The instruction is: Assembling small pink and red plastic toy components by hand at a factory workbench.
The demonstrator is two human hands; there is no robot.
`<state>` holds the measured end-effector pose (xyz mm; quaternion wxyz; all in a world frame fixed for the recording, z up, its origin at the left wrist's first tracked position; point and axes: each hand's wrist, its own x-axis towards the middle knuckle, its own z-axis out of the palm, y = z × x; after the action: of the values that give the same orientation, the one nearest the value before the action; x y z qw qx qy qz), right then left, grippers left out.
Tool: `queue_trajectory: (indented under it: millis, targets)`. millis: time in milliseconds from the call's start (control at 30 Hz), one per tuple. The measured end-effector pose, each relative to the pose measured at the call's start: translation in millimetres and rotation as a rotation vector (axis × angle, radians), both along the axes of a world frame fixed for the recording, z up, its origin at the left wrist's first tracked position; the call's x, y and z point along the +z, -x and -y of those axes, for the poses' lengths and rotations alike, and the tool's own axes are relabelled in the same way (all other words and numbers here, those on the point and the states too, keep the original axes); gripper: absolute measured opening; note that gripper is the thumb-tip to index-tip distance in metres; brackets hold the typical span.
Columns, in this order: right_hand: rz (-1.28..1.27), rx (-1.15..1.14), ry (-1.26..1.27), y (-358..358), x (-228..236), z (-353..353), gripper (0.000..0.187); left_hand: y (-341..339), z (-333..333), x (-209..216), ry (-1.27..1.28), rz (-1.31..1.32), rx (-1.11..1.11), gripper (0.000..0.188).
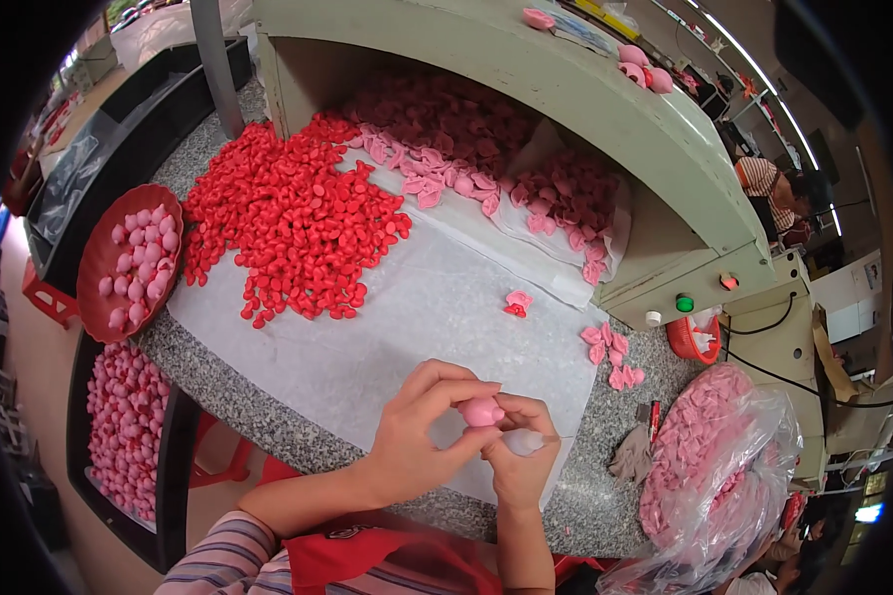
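Over the front of the white paper sheet (446, 297), my left hand (419, 426) pinches a small pink rounded piece (482, 411) between thumb and fingertips. My right hand (518, 461) closes on the same piece from the other side, its fingertips pressing against it. A whitish translucent cover (526, 440) shows at the right thumb. Beyond my hands a pink petal-shaped piece with a red part (517, 303) lies on the sheet. Several loose pink petal pieces (605, 345) rest at the sheet's right edge.
A large heap of red pieces (293, 218) covers the sheet's back left. Pink pieces (437, 174) fill the pale green machine's opening (655, 248). Left are a red bowl (94, 268) and a black crate (177, 466); right, a plastic bag of pink pieces (700, 456). People sit farther off.
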<state>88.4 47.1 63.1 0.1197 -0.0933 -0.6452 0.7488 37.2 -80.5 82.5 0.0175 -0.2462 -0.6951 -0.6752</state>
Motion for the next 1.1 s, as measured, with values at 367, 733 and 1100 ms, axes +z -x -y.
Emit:
queue_trajectory:
  millis: [367,733,1100]
  targets:
    - [-0.177,0.167,0.234,3.3,-6.1,-21.2,0.02,-2.7,0.5,1.2,0.025,-0.071,-0.026,0.041]
    - [-0.156,0.166,0.58,6.1,-12.9,-14.5,0.011,-4.5,0.3,-9.0,-0.013,-0.01,-0.063,0.038]
    - [0.347,0.03,-0.049,18.8,-3.7,6.3,0.024,49.3,83.4,-35.2,0.102,0.012,0.388,0.034]
